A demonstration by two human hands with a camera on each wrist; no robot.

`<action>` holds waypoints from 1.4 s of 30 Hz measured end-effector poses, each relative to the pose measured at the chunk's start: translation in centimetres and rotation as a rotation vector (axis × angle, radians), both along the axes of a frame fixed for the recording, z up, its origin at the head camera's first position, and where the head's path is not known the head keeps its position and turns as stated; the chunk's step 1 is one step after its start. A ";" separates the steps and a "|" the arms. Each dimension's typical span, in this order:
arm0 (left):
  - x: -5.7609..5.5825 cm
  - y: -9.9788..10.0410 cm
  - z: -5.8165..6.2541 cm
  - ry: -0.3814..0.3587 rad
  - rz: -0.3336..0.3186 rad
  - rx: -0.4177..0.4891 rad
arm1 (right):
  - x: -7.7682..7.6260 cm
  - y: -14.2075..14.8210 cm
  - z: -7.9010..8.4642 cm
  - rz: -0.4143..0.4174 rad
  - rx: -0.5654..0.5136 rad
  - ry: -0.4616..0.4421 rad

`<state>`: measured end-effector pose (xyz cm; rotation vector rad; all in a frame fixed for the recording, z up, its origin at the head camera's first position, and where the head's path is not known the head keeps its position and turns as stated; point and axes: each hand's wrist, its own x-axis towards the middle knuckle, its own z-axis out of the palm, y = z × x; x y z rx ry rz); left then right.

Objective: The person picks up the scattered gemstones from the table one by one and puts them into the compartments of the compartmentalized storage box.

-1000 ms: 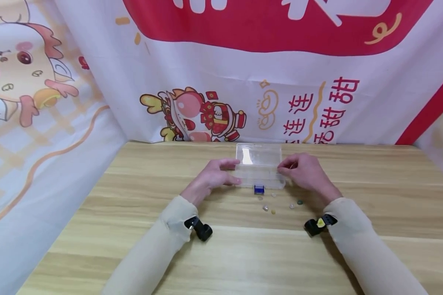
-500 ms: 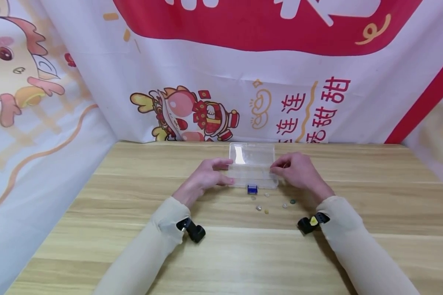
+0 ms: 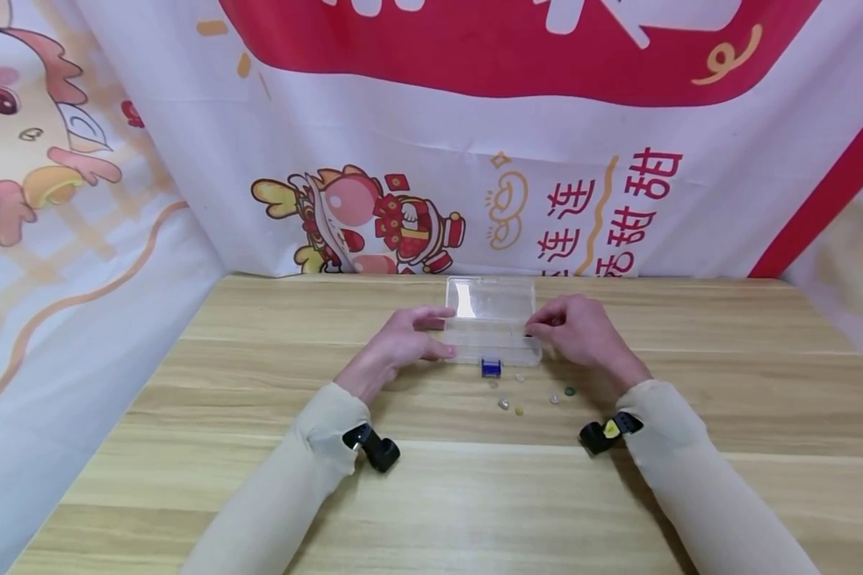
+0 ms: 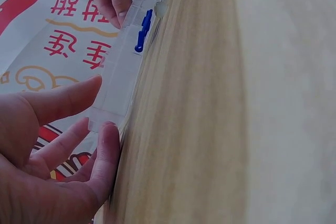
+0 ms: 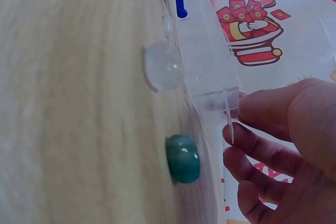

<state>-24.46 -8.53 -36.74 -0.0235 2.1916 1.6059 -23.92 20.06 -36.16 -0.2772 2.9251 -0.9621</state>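
Head: one clear box [image 3: 485,351] on the table [image 3: 431,511], lid [image 3: 499,297] raised, blue latch [image 3: 491,367] swung down; opening apparently done, several small stones [image 3: 504,404] remaining outside, before it.
Left wrist: left hand [image 4: 42,195], fingers spread about the box's end.
Right wrist: right hand [image 5: 310,161], pinching an apparent thin clear strip [image 5: 230,121]; placement seemingly unfinished.
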 end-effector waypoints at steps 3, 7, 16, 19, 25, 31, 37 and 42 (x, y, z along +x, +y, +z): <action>0.0 0.0 -0.1 0.002 -0.001 -0.002 | 0.0 0.1 -0.1 0.002 -0.002 -0.006; 0.0 0.0 -0.1 0.004 -0.002 -0.006 | 0.0 0.1 -0.2 0.003 -0.007 -0.007; -0.2 0.0 -0.2 0.001 -0.001 -0.003 | 0.1 0.5 0.0 -0.022 -0.030 -0.031; -0.1 0.0 -0.2 0.006 -0.003 -0.002 | 0.4 0.8 0.2 -0.028 -0.070 -0.035; 0.1 0.1 -0.6 0.020 -0.016 0.026 | 1.5 2.1 0.7 -0.015 -0.164 -0.057; 0.0 0.5 -0.9 0.025 -0.019 0.036 | 2.7 3.7 1.1 -0.017 -0.207 -0.091; 0.1 0.3 -0.4 0.026 -0.018 0.033 | 3.8 5.0 0.7 0.031 -0.266 -0.112; 0.2 0.0 0.0 0.029 -0.014 0.020 | 4.4 5.7 0.3 0.053 -0.266 -0.218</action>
